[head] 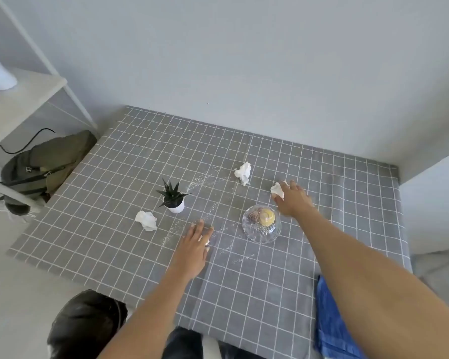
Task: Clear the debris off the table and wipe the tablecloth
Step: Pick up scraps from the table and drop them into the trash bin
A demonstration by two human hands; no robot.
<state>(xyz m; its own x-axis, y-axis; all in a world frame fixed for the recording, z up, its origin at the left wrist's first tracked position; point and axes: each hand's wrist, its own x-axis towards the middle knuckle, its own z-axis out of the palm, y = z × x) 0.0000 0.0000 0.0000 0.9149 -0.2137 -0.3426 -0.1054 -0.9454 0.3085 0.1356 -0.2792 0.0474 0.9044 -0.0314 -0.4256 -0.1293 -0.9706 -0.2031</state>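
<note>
A grey checked tablecloth covers the table. White grains lie scattered in streaks across its middle. One crumpled tissue lies left of centre and another tissue lies further back. My right hand reaches far over the table, its fingers and thumb closing around a third crumpled tissue. My left hand lies flat on the cloth with fingers stretched, and a bit of white paper shows under its thumb side. A folded blue cloth hangs at the near right edge.
A small potted plant stands left of centre. A glass bowl with a yellow item inside sits between my hands. A black-lined bin is on the floor near left. A backpack and a shelf are far left.
</note>
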